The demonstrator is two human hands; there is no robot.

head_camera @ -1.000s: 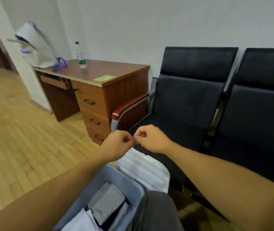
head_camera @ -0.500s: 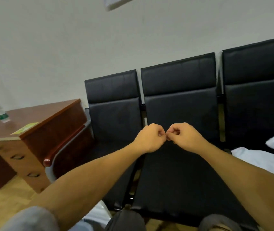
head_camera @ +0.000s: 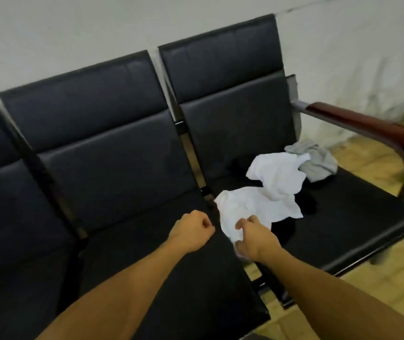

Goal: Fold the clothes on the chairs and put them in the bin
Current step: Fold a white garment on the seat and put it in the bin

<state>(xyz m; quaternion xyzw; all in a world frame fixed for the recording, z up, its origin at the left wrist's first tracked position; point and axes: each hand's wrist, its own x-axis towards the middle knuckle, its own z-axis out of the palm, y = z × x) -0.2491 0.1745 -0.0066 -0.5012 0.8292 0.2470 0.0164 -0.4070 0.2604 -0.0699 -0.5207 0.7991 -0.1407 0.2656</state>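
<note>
light: soft, even, dim | blur: slight motion smear | edges: wide-angle bending

Office waiting area: linked black chairs [head_camera: 112, 153].

The right hand [head_camera: 255, 239] grips the near edge of a white garment [head_camera: 252, 209] on the rightmost black chair [head_camera: 343, 217]. The left hand [head_camera: 191, 231], fisted, holds nothing beside it. Farther right lie another white piece [head_camera: 277, 175] and a grey one [head_camera: 318, 163].
</note>
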